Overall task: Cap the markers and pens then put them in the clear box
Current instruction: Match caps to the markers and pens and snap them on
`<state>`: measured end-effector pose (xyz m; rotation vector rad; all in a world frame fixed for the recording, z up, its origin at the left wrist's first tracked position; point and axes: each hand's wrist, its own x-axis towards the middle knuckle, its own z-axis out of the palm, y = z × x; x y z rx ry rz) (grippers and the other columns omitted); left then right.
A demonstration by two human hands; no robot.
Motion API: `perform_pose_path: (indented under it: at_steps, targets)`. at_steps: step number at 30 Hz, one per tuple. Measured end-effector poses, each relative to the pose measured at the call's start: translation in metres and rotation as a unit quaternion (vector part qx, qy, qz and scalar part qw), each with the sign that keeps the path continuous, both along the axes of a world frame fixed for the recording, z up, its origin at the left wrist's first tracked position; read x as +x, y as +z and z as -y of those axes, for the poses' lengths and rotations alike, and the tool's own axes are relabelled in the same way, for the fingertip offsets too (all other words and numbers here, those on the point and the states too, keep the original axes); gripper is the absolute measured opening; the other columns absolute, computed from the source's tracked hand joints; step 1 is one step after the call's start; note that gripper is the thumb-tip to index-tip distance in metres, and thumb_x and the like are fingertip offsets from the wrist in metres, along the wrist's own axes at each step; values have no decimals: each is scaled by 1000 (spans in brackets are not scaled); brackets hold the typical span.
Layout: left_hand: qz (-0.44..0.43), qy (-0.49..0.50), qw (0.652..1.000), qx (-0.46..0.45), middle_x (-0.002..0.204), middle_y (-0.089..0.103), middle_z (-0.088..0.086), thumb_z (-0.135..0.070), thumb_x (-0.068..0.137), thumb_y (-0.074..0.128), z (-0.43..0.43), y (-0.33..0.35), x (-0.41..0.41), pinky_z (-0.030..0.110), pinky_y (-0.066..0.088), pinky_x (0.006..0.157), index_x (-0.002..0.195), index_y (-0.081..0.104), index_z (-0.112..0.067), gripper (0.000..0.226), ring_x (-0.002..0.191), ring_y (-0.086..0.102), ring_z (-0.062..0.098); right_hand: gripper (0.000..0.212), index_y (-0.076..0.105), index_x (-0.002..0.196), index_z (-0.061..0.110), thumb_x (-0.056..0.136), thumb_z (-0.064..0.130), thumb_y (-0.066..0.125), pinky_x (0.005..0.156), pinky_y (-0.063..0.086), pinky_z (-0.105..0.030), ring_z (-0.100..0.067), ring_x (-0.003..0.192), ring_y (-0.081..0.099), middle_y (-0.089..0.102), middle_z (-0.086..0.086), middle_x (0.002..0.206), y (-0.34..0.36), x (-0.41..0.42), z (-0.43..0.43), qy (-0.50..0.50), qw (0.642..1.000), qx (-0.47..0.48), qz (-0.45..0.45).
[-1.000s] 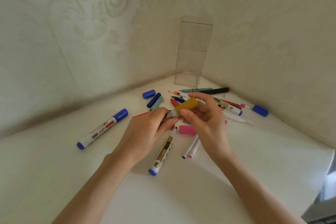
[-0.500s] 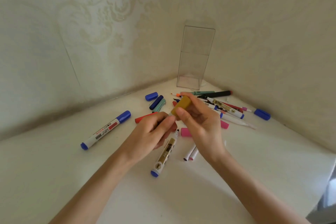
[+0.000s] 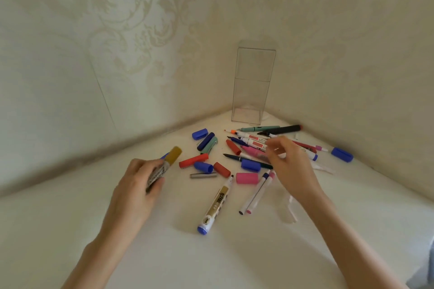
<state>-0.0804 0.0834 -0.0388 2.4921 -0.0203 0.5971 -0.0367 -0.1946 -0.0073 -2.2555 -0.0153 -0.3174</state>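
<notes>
My left hand (image 3: pixel 141 185) grips a marker with a mustard-gold cap (image 3: pixel 173 153), the cap fitted on and pointing up and away. My right hand (image 3: pixel 290 164) hovers over the pile of pens (image 3: pixel 253 145), fingers spread and curled down, holding nothing I can make out. The tall clear box (image 3: pixel 253 87) stands upright in the wall corner behind the pile, with nothing in it. An uncapped gold-labelled marker (image 3: pixel 217 206) lies between my hands. Two thin pens (image 3: pixel 257 195) lie beside it.
Loose caps lie around: blue (image 3: pixel 199 134), navy (image 3: pixel 206 141), red (image 3: pixel 222 169), pink (image 3: pixel 247 178), and blue (image 3: pixel 342 154) by the right wall. A blue tip (image 3: pixel 164 156) peeks out behind my left hand. Walls close the white surface (image 3: pixel 211 260) at the back and right.
My hands have come apart. The left hand has carried the gold-capped marker to the left. The right hand has let go of it and moved right, over the pile.
</notes>
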Motion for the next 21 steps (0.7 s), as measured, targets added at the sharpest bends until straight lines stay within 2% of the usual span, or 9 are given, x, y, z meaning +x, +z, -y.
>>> perform_pose_path:
  at_steps: [2, 6, 9, 11, 14, 17, 19, 21]
  targets:
    - [-36, 44, 998, 12, 96, 53, 3, -5, 79, 66, -9, -6, 0, 31, 40, 63, 108, 65, -14, 30, 77, 59, 29, 22, 61, 113, 13, 92, 11, 52, 82, 43, -21, -9, 95, 54, 62, -1, 110, -8, 9, 7, -18, 997, -70, -7]
    - [-51, 109, 992, 28, 106, 52, 6, -11, 85, 59, -8, -7, 6, 32, 38, 64, 113, 62, -18, 29, 82, 56, 29, 18, 65, 105, 14, 89, 8, 56, 86, 47, -25, -15, 98, 56, 64, -3, 107, -16, 11, 5, 7, 996, -91, -4]
    - [-46, 128, 986, 92, 110, 53, 12, -8, 82, 60, -7, -4, 15, 38, 40, 73, 114, 62, -11, 32, 94, 53, 34, 18, 66, 105, 16, 90, 13, 56, 87, 34, -20, -16, 109, 48, 62, 1, 109, -15, 10, 3, 8, 988, -146, 43]
    - [-26, 121, 985, 117, 110, 56, 17, -7, 79, 64, -3, -1, 22, 43, 43, 78, 111, 63, -5, 32, 96, 53, 39, 21, 65, 108, 14, 93, 15, 51, 85, 32, -21, -19, 107, 46, 61, -2, 112, -11, 12, 4, -7, 973, -220, 71]
    - [16, 53, 995, 82, 102, 60, 12, -5, 79, 65, 11, 11, 27, 36, 46, 76, 102, 67, -6, 22, 94, 59, 33, 25, 64, 113, 14, 96, 21, 47, 87, 37, -28, -20, 104, 47, 60, -3, 115, -10, 21, 8, -20, 946, -318, 59]
    - [38, -101, 994, -15, 92, 58, -3, -7, 81, 66, 40, 26, 25, 10, 42, 74, 92, 69, -10, 12, 85, 60, 14, 27, 66, 111, 19, 93, 33, 51, 87, 37, -30, -20, 103, 44, 57, -2, 112, -16, 27, 8, -23, 944, -326, 53]
    - [15, -200, 978, -48, 93, 59, -7, -17, 83, 65, 66, 34, 21, 14, 46, 78, 95, 69, -15, 13, 86, 58, 6, 28, 67, 110, 19, 92, 35, 52, 87, 35, -29, -20, 101, 42, 56, -3, 109, -21, 28, 7, -27, 946, -317, 57]
    - [-21, -254, 967, -14, 97, 55, -13, -33, 84, 63, 92, 38, 20, 20, 45, 79, 103, 66, -21, 23, 88, 54, 3, 28, 67, 110, 19, 91, 34, 54, 86, 33, -28, -20, 100, 41, 56, -3, 108, -25, 29, 8, -34, 950, -303, 63]
